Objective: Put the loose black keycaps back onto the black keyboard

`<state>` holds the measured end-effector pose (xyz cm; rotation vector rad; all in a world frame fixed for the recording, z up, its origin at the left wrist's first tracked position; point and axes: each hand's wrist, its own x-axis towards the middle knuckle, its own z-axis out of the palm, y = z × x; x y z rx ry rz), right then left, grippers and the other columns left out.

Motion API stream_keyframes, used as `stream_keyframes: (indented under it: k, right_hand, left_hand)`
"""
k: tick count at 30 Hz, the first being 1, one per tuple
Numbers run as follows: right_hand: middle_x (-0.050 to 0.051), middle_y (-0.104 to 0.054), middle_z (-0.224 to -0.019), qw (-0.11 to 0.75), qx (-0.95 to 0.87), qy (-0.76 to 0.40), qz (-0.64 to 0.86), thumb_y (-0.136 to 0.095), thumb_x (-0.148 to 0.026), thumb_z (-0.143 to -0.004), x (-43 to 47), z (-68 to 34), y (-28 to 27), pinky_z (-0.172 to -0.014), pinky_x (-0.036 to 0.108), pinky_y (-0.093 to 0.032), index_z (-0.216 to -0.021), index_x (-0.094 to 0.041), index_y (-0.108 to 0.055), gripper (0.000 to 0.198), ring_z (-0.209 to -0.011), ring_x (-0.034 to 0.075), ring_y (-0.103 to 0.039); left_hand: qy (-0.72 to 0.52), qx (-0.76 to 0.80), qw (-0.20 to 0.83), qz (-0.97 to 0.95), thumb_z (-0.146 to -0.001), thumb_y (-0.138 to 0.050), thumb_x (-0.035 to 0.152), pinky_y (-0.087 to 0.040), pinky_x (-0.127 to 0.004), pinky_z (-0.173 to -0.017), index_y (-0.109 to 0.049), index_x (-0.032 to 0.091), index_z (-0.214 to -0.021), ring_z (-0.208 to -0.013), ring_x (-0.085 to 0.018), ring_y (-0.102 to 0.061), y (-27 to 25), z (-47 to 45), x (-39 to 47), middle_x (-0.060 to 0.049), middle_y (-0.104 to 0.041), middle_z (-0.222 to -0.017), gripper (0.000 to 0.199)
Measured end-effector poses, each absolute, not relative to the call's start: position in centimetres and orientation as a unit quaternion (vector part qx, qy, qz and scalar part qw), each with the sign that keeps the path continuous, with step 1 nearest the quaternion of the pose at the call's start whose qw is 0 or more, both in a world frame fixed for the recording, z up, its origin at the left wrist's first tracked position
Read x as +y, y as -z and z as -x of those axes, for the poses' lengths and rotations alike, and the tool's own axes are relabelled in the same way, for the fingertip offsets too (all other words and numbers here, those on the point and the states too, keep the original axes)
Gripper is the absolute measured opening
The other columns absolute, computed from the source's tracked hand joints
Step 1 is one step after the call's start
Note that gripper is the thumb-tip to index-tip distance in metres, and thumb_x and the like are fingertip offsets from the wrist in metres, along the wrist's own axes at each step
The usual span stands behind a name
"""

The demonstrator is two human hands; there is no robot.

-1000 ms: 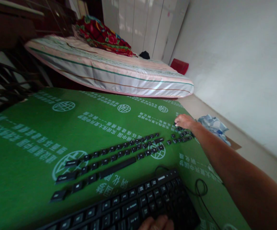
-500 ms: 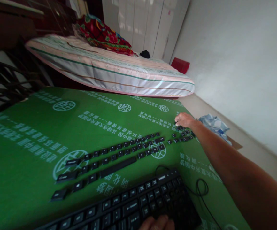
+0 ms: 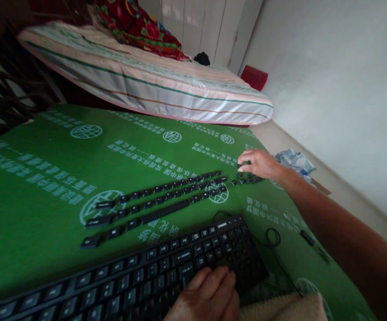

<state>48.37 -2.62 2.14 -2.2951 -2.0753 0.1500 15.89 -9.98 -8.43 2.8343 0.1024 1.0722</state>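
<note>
A black keyboard (image 3: 166, 263) lies across the near part of the green board, letter and function keys still on it at the left and middle. My left hand (image 3: 208, 292) rests on its right part with fingers lying over the keys; the thumb is hidden. Further off at the right, my right hand (image 3: 255, 162) pinches a small dark keycap (image 3: 239, 166) between thumb and fingers, just above a group of loose keycaps (image 3: 247, 180). Left of that group, several keycaps lie in slanting rows, among them a long space bar key (image 3: 166, 211).
The green printed board (image 3: 46, 165) reaches back to a bed (image 3: 153, 96). A black cable (image 3: 273, 238) curls right of the keyboard, near a slim dark-handled object (image 3: 307, 237). Bluish cloth (image 3: 295, 161) lies on the floor beyond the right edge. Tan fabric (image 3: 283, 307) shows at the bottom.
The view has tipped downward, so more of the keyboard and my left hand show. My right hand has shifted slightly left over the small keycap group.
</note>
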Motion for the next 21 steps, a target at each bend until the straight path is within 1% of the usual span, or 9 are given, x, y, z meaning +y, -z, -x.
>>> stream_keyframes:
  k: [2, 3, 5, 8, 11, 15, 21]
  right_hand:
    - [0.004, -0.068, -0.097, 0.104, -0.754, -0.07, 0.645, -0.065, -0.027, -0.08, -5.8, -45.4, -2.5, -0.087, 0.029, -0.047, -0.087, -0.019, -0.069, 0.011, -0.094, 0.016, -0.061]
    - [0.005, -0.068, -0.097, 0.124, -0.785, -0.07, 0.603, -0.065, -0.027, -0.081, -7.4, -43.9, -2.5, -0.088, 0.031, -0.047, -0.085, -0.019, -0.069, 0.011, -0.096, 0.017, -0.061]
    - [0.006, -0.068, -0.097, 0.136, -0.819, -0.061, 0.554, -0.061, -0.026, -0.083, -10.3, -41.3, -2.3, -0.09, 0.036, -0.048, -0.083, -0.019, -0.068, 0.009, -0.098, 0.018, -0.06]
    - [0.007, -0.067, -0.097, 0.124, -0.828, -0.049, 0.545, -0.058, -0.02, -0.085, -13.2, -38.6, -1.4, -0.092, 0.038, -0.049, -0.079, -0.019, -0.066, 0.009, -0.101, 0.019, -0.059]
    - [0.008, -0.065, -0.103, 0.095, -0.824, -0.03, 0.558, -0.06, -0.018, -0.083, -14.3, -37.6, -0.5, -0.094, 0.038, -0.049, -0.077, -0.018, -0.063, 0.007, -0.106, 0.021, -0.056]
    - [0.009, -0.064, -0.107, 0.074, -0.829, -0.016, 0.555, -0.06, -0.017, -0.082, -14.5, -37.5, 0.1, -0.094, 0.039, -0.049, -0.073, -0.018, -0.062, 0.009, -0.11, 0.022, -0.055]
    - [0.01, -0.064, -0.106, 0.078, -0.83, -0.016, 0.552, -0.059, -0.016, -0.082, -14.6, -37.2, 0.1, -0.092, 0.039, -0.05, -0.073, -0.018, -0.062, 0.01, -0.11, 0.022, -0.054]
  left_hand:
    - [-0.428, 0.028, 0.059, -0.901, -0.092, -0.041, 0.016, -0.043, -0.027, -0.09, -0.061, 0.019, -0.084, -0.095, -0.013, -0.06, 8.3, -16.2, -10.2, 0.001, -0.067, -0.096, 0.022]
    - [-0.43, 0.031, 0.068, -0.9, -0.092, -0.04, 0.014, -0.042, -0.029, -0.09, -0.061, 0.018, -0.083, -0.097, -0.015, -0.059, 8.2, -16.2, -10.2, 0.0, -0.067, -0.097, 0.023]
    - [-0.382, 0.013, 0.076, -0.921, -0.093, -0.037, 0.017, -0.042, -0.032, -0.09, -0.062, 0.017, -0.09, -0.101, -0.018, -0.058, 7.9, -16.0, -10.2, -0.004, -0.066, -0.105, 0.025]
    - [-0.311, -0.002, 0.087, -0.947, -0.093, -0.036, 0.02, -0.042, -0.035, -0.092, -0.061, 0.015, -0.102, -0.106, -0.021, -0.056, 7.2, -15.4, -10.1, -0.007, -0.063, -0.114, 0.027]
    - [-0.264, -0.003, 0.096, -0.96, -0.093, -0.038, 0.019, -0.043, -0.037, -0.093, -0.06, 0.015, -0.106, -0.108, -0.022, -0.055, 6.6, -14.9, -10.1, -0.008, -0.061, -0.118, 0.026]
    - [-0.25, -0.002, 0.097, -0.963, -0.092, -0.04, 0.017, -0.043, -0.037, -0.092, -0.059, 0.013, -0.104, -0.107, -0.023, -0.055, 5.8, -14.9, -10.2, -0.009, -0.061, -0.118, 0.024]
    - [-0.225, 0.014, 0.095, -0.97, -0.091, -0.041, 0.014, -0.044, -0.036, -0.091, -0.059, 0.014, -0.102, -0.104, -0.02, -0.056, 4.7, -14.9, -10.5, -0.008, -0.062, -0.114, 0.021]
